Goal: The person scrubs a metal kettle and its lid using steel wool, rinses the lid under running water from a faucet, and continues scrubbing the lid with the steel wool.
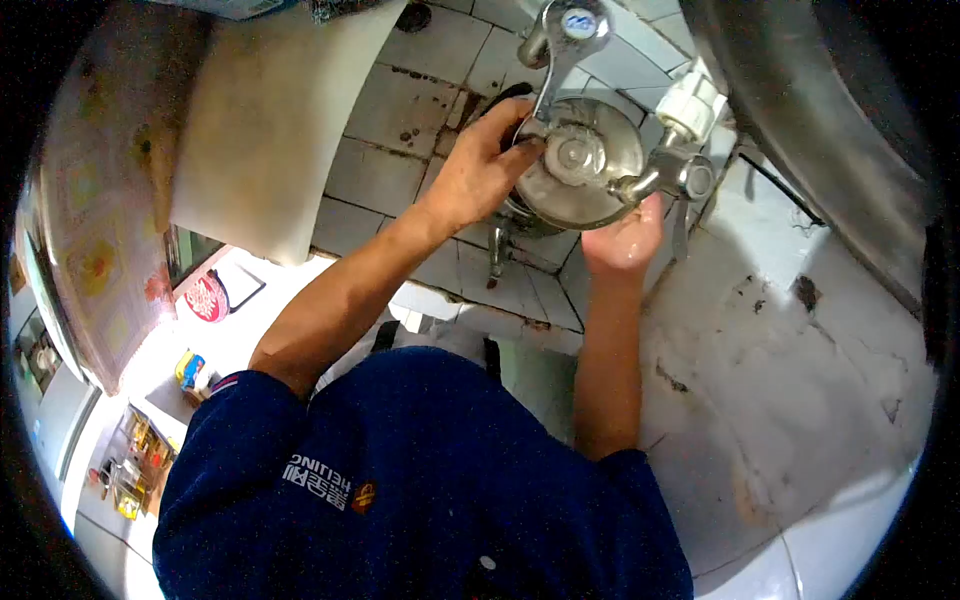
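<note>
A round metal bowl (pixel 618 125) is tilted beneath the taps, with clear water and ring shapes in its middle. My left hand (pixel 480 165) is closed on its left rim, thumb on the inner side and fingers behind. At the lower right rim, my right hand (pixel 625 238) is palm up and wet, against or just under the bowl. The bowl hides most of its fingers. A metal tap (pixel 660 178) reaches over the bowl's right side. Another tap (pixel 578 28) with a long lever hangs above the bowl's left edge.
A white plastic fitting (pixel 690 105) joins the right tap. Stained tiles (pixel 400 115) lie behind the bowl, with a small metal spout (pixel 496 250) below. A pale panel (pixel 265 120) stands left. On the right are a worn white surface (pixel 790 370) and a large curved metal rim (pixel 800 130).
</note>
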A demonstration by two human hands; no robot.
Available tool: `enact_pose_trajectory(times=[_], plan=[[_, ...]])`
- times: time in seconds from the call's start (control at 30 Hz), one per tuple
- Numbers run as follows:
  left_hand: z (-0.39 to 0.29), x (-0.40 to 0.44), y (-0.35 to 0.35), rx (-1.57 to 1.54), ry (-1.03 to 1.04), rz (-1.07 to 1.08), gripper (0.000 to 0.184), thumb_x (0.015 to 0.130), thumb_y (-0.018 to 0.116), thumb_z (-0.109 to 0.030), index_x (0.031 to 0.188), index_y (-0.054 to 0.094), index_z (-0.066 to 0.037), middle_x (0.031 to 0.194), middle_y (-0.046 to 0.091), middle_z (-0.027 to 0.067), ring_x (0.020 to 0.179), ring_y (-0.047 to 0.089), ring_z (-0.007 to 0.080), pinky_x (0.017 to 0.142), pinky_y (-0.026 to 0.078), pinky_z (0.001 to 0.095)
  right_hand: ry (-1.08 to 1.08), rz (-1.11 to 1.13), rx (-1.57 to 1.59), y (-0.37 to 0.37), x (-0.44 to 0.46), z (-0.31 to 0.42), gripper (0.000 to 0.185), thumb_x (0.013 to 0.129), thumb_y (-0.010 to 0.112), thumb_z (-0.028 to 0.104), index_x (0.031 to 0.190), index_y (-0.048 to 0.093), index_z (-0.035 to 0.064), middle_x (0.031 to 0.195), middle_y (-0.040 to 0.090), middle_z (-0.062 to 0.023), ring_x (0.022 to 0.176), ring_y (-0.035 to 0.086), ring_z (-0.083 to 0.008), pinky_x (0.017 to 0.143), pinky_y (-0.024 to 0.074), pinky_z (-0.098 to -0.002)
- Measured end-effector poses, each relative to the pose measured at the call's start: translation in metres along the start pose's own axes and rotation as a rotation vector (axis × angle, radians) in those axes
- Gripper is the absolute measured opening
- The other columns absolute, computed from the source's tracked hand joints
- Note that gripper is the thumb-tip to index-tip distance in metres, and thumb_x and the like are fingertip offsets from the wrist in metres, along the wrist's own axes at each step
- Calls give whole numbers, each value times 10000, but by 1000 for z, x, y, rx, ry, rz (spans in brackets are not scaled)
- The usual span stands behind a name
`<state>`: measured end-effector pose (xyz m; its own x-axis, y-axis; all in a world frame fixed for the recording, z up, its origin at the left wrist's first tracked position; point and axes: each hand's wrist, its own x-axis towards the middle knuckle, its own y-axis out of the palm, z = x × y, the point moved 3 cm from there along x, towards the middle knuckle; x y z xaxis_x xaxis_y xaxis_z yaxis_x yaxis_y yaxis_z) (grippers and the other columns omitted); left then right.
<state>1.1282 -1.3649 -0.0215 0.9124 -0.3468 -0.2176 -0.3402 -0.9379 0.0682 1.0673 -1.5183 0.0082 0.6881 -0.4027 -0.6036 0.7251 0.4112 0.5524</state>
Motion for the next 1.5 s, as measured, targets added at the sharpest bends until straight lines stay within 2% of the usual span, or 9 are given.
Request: enact_pose_trajectory(times=[0.1, 0.17, 0.37, 0.63, 0.7, 1.1, 1.23, 1.37, 1.5], plan=[[-12, -2, -6, 11, 17, 22, 346, 865, 579, -76, 1195, 527, 14, 1059, 618, 119, 977, 563, 171, 887, 431, 289, 29, -119, 41, -20, 6, -4, 465, 980, 295, 319, 1259, 483, -3, 1282, 526, -156, 1197, 481, -320, 1040, 345, -478], [-10, -2, -9, -29, -11, 49, 355, 866, 587, -79, 1203, 526, 13, 1068, 623, 113, 1002, 558, 164, 899, 425, 286, 101, 301, 195, -27, 10, -6, 451, 978, 302, 308, 1258, 495, 11, 1292, 522, -154, 1207, 473, -315, 1046, 338, -479], [-5, 4, -19, -69, -48, 154, 375, 891, 582, -102, 1247, 530, 5, 1050, 633, 63, 959, 556, 125, 871, 435, 270, 247, 480, 289, -14, 5, -8, 441, 967, 348, 298, 1242, 504, -9, 1293, 521, -168, 1213, 467, -326, 1068, 308, -482], [13, 8, -9, -117, -130, 126, 347, 941, 558, -182, 1247, 561, -20, 1043, 636, 31, 953, 550, 101, 859, 446, 260, -324, 183, -1119, -27, -13, -8, 416, 984, 289, 245, 1234, 479, -28, 1241, 545, -161, 1150, 524, -301, 1010, 395, -441], [15, 9, -6, -108, -75, 121, 376, 947, 565, -243, 1264, 555, -41, 1047, 630, 28, 971, 544, 106, 870, 436, 259, 68, 97, -172, -25, -13, -13, 430, 987, 281, 261, 1231, 478, -34, 1226, 555, -161, 1115, 547, -295, 990, 416, -423], [35, 17, 15, -173, -180, 211, 371, 939, 568, -257, 1243, 555, -46, 1108, 636, 56, 1043, 561, 154, 920, 437, 302, 266, 241, -31, -24, 9, -14, 454, 904, 576, 196, 1286, 426, 1, 1221, 550, -134, 1096, 552, -259, 944, 465, -387], [40, 16, 20, 118, -226, 68, 278, 950, 516, -256, 1070, 570, -11, 848, 621, 71, 793, 547, 161, 747, 457, 314, -73, 179, -526, -25, 24, -23, 244, 907, 557, 72, 1140, 506, 18, 1100, 583, -114, 996, 586, -207, 845, 498, -327], [43, 13, 22, -199, -193, 120, 320, 950, 524, -264, 1163, 504, -26, 963, 594, 73, 883, 530, 168, 787, 448, 328, -140, 131, -691, -20, 24, -16, 171, 890, 590, 74, 1039, 547, 1, 957, 607, -110, 859, 612, -189, 763, 514, -306], [9, 4, 18, -416, -343, 261, 711, 914, 553, -424, 1448, 265, -54, 1386, 424, 118, 1265, 412, 209, 997, 390, 352, -211, 173, -584, -22, 25, -12, 233, 858, 638, 104, 1049, 557, -4, 978, 610, -104, 881, 612, -182, 791, 508, -302]])
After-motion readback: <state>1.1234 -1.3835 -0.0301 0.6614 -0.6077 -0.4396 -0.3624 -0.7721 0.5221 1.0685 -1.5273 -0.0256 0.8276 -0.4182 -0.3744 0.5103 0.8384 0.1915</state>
